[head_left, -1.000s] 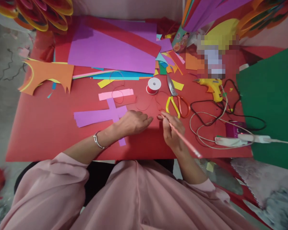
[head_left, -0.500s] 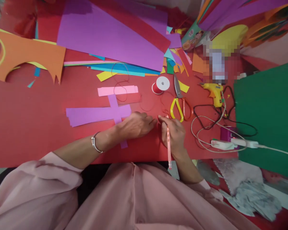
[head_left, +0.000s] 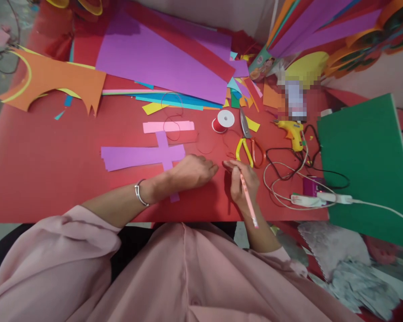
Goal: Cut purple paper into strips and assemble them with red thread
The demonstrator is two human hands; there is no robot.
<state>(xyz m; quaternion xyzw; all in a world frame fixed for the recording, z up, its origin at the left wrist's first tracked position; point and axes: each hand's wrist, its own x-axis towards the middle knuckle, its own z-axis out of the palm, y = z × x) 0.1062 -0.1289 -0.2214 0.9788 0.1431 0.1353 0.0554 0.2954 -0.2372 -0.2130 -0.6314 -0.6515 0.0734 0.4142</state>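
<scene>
My left hand, with a silver bangle at its wrist, is closed with fingers curled down on the red table. Whatever it may pinch is hidden or blends into the red. My right hand grips a pink pencil, its eraser end slanting down toward me. The fingertips of both hands are a small gap apart. Beside my left wrist lie purple paper strips, with another purple strip laid across them. Above these are pink strips with loose red thread over them.
A spool of red thread, scissors and a yellow glue gun lie beyond my right hand. Cables run to a white plug. Purple sheets and paper scraps cover the back; a green board stands right.
The pencil in my right hand has tilted, its eraser end swinging right. My left hand stays closed in nearly the same place. The view has shifted slightly.
</scene>
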